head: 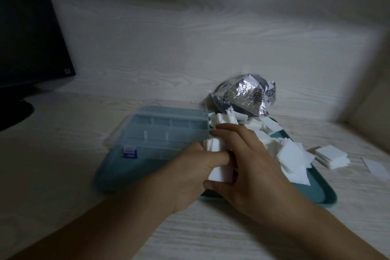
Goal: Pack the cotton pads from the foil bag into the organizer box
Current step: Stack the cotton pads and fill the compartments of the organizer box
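Observation:
A clear plastic organizer box (164,133) with a blue latch lies on the left half of a teal tray (126,173), its lid down. A crumpled silver foil bag (247,96) sits at the tray's back right, its mouth facing a heap of white square cotton pads (289,154) that spills over the tray. Both hands meet just right of the box over a stack of cotton pads (221,172). My left hand (196,173) grips the stack from the left. My right hand (249,164) clasps it from the right and above.
A small stack of pads (332,155) and one single pad (377,168) lie on the pale wood-grain table, right of the tray. A dark monitor (27,34) stands at the far left. A pale wall closes the back.

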